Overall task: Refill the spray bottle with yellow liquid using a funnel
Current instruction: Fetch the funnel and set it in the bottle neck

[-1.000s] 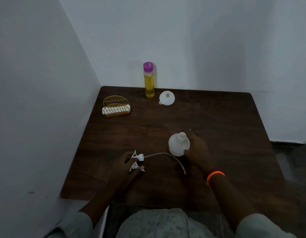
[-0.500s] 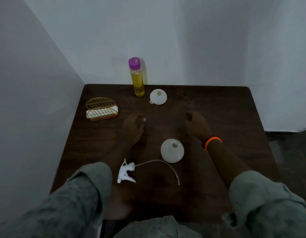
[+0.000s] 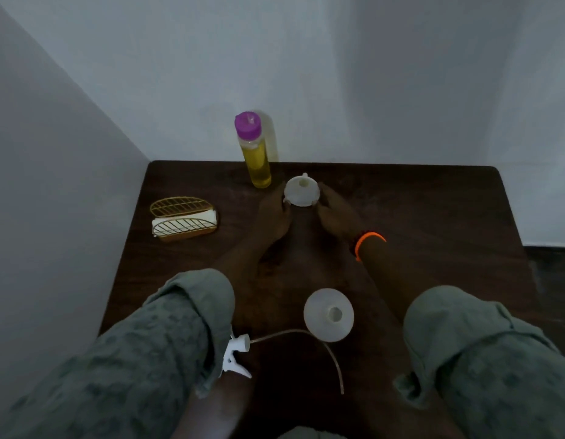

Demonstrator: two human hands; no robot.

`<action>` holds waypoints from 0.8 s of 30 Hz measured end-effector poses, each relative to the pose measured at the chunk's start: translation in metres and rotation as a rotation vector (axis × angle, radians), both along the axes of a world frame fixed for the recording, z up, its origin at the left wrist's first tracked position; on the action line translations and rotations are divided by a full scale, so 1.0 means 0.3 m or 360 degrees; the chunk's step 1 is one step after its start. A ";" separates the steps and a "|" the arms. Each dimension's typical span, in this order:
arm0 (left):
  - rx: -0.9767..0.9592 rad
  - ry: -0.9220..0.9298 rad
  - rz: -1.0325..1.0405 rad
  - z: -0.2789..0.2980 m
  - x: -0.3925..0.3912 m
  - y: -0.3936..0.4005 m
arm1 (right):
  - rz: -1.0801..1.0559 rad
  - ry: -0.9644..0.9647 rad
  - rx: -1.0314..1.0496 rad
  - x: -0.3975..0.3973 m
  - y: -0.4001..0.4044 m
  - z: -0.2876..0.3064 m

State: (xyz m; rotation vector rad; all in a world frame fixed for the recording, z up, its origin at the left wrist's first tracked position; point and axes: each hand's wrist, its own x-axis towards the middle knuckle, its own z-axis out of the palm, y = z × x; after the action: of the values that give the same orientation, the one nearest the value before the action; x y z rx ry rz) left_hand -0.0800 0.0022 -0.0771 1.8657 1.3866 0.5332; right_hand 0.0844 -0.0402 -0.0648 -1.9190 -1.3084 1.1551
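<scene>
Spray bottle [image 3: 328, 314] stands open, neck up, lower centre of frame, btwn my two forearms. Its trigger head [image 3: 235, 354] w/ the dip tube [image 3: 309, 343] lies on the table [image 3: 417, 223] just left of it, lower centre-left, partly under my left sleeve [image 3: 167, 337]; tube curls round the front of the bottle.

Funnel [image 3: 301, 191] sits upside down, wide rim on the wood, spout up, upper centre of frame. My left hand [image 3: 271, 217] is at its left edge, my right hand [image 3: 336, 213] at its right edge, fingers cupped in from both sides & touching the rim as far as I can tell. Can't tell if I've actually got a firm grip yet; funnel looks to be resting on the table.

Yellow liquid bottle [image 3: 256, 153], purple cap on, stands just left of & behind the funnel, close to my left fingers but apart from them. Gold wire holder [image 3: 183, 218] w/ smthg white in it is at centre-left, well clear. Orange band [image 3: 368, 242] on my right wrist.

Step, I reckon: fetching the funnel. Bottle's open, nothing poured. Next calls for lifting it, flipping it spout-down, bringing it toward the bottom of the frame & seating the spout in the bottle neck w/o tipping the light bottle; then uncap the yellow one
</scene>
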 end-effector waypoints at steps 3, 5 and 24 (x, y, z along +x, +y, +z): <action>-0.0059 -0.0054 0.0023 0.004 0.001 -0.008 | -0.0035 0.0020 0.0082 0.007 -0.007 -0.014; -0.0077 -0.0067 0.0055 0.025 0.005 -0.017 | -0.0106 -0.0010 0.0089 0.012 -0.015 0.002; -0.0258 -0.0491 0.0080 0.480 -0.121 -0.414 | -0.0350 -0.0093 0.0602 0.006 -0.502 0.409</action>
State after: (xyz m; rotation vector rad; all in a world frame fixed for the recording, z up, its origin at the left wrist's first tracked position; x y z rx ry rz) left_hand -0.1162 -0.1219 0.0669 1.5494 1.2338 0.6810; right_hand 0.0863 -0.1908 0.0579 -1.7704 -1.2085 0.6914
